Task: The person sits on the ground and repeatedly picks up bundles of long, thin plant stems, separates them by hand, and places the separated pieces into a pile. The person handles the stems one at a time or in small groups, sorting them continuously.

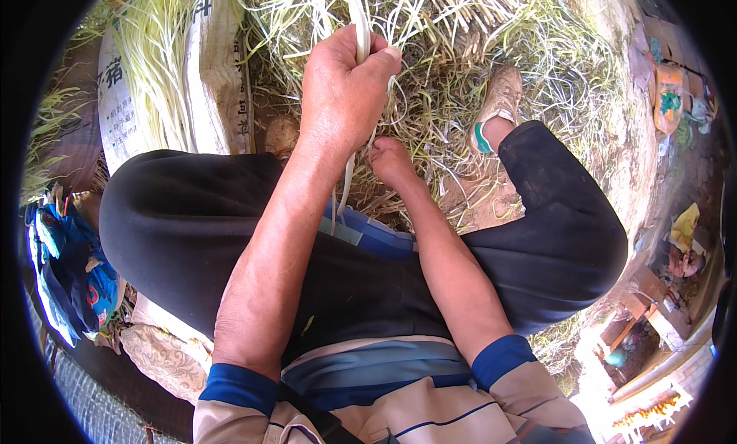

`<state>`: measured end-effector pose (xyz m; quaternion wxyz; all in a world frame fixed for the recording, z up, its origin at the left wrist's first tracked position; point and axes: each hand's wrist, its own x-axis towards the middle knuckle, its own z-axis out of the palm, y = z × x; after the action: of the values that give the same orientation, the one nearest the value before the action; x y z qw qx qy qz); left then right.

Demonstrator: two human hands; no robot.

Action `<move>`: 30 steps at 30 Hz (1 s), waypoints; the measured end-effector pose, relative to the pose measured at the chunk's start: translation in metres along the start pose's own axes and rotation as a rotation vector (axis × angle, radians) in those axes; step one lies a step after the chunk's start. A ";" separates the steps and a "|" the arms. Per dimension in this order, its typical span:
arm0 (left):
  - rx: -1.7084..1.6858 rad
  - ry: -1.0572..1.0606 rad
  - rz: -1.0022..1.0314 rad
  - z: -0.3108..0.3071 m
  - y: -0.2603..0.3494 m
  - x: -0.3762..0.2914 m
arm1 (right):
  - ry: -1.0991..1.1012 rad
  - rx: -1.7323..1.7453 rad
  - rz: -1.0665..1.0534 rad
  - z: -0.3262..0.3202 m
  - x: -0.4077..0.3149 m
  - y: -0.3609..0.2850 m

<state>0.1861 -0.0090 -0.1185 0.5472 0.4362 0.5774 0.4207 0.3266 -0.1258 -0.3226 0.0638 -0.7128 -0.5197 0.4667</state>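
My left hand [348, 81] is raised at the top centre, closed around a few long pale stalks [361, 26] that arch over its fingers; their lower ends hang beneath the wrist toward my lap. Lower and to the right, my right hand [393, 163] has its fingers curled beside a thin pale strand; whether it grips that strand is hard to tell. A bundle of yellow-green stalks [158, 69] lies on a white woven sack [221, 69] at the upper left. More loose stalks and a heap of trimmings [437, 104] cover the ground beyond my hands.
My bent legs in black trousers frame the lap. A tan shoe [501, 101] rests among the trimmings at the right. Blue cloth or bags [75, 265] lie at the far left, near a patterned cushion [164, 354]. An orange plastic container [668, 98] is at the far right.
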 end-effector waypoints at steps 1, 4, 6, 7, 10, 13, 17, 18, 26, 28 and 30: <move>0.017 -0.012 -0.010 -0.001 0.000 0.000 | 0.001 0.001 0.001 0.000 0.000 0.000; 0.043 -0.037 -0.036 -0.002 -0.001 0.001 | 0.000 0.007 -0.005 0.001 0.001 0.001; 0.027 -0.037 -0.042 -0.002 -0.001 0.000 | -0.002 0.009 -0.006 0.001 0.001 0.001; 0.028 -0.037 -0.042 -0.002 -0.001 0.000 | -0.003 0.008 -0.005 0.001 0.001 0.000; 0.040 -0.038 -0.028 -0.002 -0.001 0.000 | -0.011 0.000 0.012 0.000 0.000 -0.002; 0.043 -0.038 -0.029 -0.002 -0.002 0.000 | -0.028 0.005 0.032 -0.001 0.000 -0.004; 0.050 -0.040 -0.017 -0.001 -0.002 0.001 | -0.032 0.006 0.029 0.000 0.002 -0.002; 0.065 -0.038 -0.014 -0.001 -0.002 0.001 | -0.029 0.016 0.020 0.001 0.002 0.000; -0.014 -0.002 -0.021 0.003 0.000 0.000 | -0.012 0.072 -0.002 0.008 0.006 0.008; -0.005 0.000 -0.019 0.002 0.000 0.000 | -0.027 0.114 0.008 0.009 0.008 0.009; 0.013 0.006 -0.008 0.002 0.000 0.000 | -0.026 0.130 0.005 0.011 0.009 0.011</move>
<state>0.1879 -0.0093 -0.1190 0.5444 0.4361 0.5835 0.4159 0.3261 -0.1277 -0.3409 0.1019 -0.7025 -0.4872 0.5087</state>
